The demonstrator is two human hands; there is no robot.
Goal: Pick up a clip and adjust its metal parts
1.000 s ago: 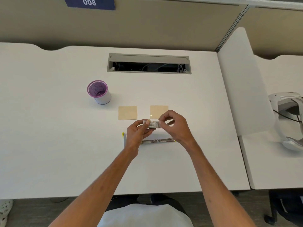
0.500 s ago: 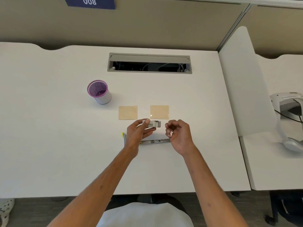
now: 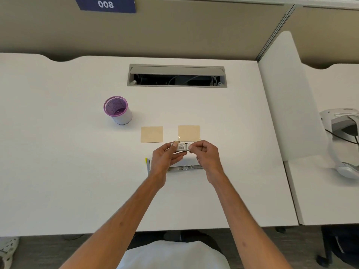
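The box (image 3: pixel 181 146), a small white one with a barcode label on top, sits in our two hands just above the desk (image 3: pixel 58 171), near its middle and close to our body. Our left hand (image 3: pixel 166 159) grips it from the left, thumb laid across the top and fingers curled beneath. Our right hand (image 3: pixel 206 157) meets it from the right, thumb and forefinger pinching the box's right end, the other fingers curled loosely into the palm. Nearest to us, under and between the wrists, lies a metal stapler (image 3: pixel 186 167), flat on the desk, and a thin metal strip (image 3: pixel 149 166) with a yellow tip lies just left of our left wrist. Just beyond the box lie two tan paper squares side by side: the right square (image 3: pixel 188 133) almost meets the box in this view, with a glossy patch at its near left corner, and the left square (image 3: pixel 152 134) lies a little apart from it. Farther off to the left stands a white cup (image 3: pixel 118 110) with a purple rim, upright. Past that we see the grey cable slot (image 3: pixel 176 75) set in the desk, cords visible inside. On the partition behind hangs a blue sign (image 3: pixel 105 4) reading 008. On the next desk to the right rests a white headset (image 3: pixel 343 136).
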